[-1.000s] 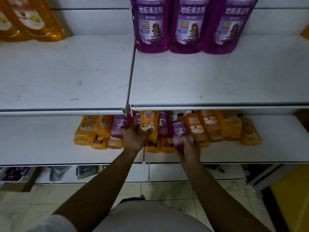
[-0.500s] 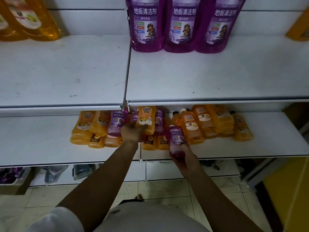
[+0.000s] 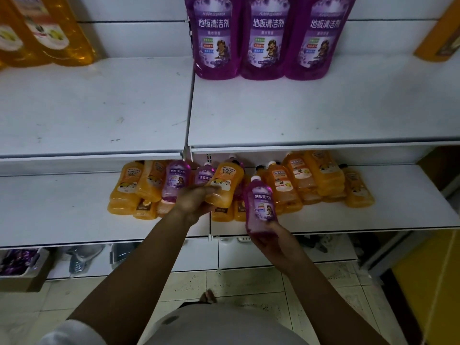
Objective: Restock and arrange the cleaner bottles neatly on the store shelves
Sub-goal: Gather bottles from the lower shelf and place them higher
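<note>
Head view: the right hand (image 3: 270,236) is clamped on a purple bottle (image 3: 260,207), neck pointing away, just in front of the lower shelf (image 3: 373,215). The left hand (image 3: 193,202) seems wrapped round an orange bottle (image 3: 225,185) tilted over the heap, nearer the shelf's back.

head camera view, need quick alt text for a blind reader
A person's right hand lifts a small purple cleaner bottle off the lower shelf while the left hand grips an orange bottle in a jumbled pile. Three large purple floor cleaner pouches stand on the shelf above.
</note>
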Demonstrator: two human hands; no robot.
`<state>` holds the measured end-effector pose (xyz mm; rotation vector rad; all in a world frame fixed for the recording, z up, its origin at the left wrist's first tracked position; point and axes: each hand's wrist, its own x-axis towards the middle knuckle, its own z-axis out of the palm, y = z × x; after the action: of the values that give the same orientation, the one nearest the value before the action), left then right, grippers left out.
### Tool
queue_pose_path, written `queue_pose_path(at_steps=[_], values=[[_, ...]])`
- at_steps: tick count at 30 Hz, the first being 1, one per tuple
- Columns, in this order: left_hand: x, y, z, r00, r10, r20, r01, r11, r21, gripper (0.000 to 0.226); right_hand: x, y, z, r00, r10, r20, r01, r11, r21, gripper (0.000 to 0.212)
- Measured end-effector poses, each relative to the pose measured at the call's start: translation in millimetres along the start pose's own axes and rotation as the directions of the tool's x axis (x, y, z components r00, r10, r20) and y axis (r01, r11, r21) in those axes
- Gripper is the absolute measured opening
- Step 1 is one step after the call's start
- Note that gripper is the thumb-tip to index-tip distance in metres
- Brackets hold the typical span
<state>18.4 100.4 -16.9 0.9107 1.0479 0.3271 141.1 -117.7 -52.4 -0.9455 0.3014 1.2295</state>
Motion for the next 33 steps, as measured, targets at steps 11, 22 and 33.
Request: queue_pose_path(at_steps=[11,22,33], values=[[-120.2,-18.0,-24.6,0.897,-0.03,0.441,0.053,0.998,-0.04,0.076,-93.8,-23.3,-6.8,0.935,-0.181,0.304,0.298,0.866,-0.402,0.065],[-222.8,-7.9,-29.6,0.919,0.332,0.214,-0.375,0.903,0.208,0.105,-182.4,-59.9,45.9,0.735,-0.532,0.419,0.675,0.525,-0.518,0.066],[-287.7,108.3,-49.4,0.577,0.817,0.0,-0.798,0.563,0.213,0.053,-226.7,-113.7,121.0,0.46,-0.717,0.523,0.853,0.194,-0.485,0.061]])
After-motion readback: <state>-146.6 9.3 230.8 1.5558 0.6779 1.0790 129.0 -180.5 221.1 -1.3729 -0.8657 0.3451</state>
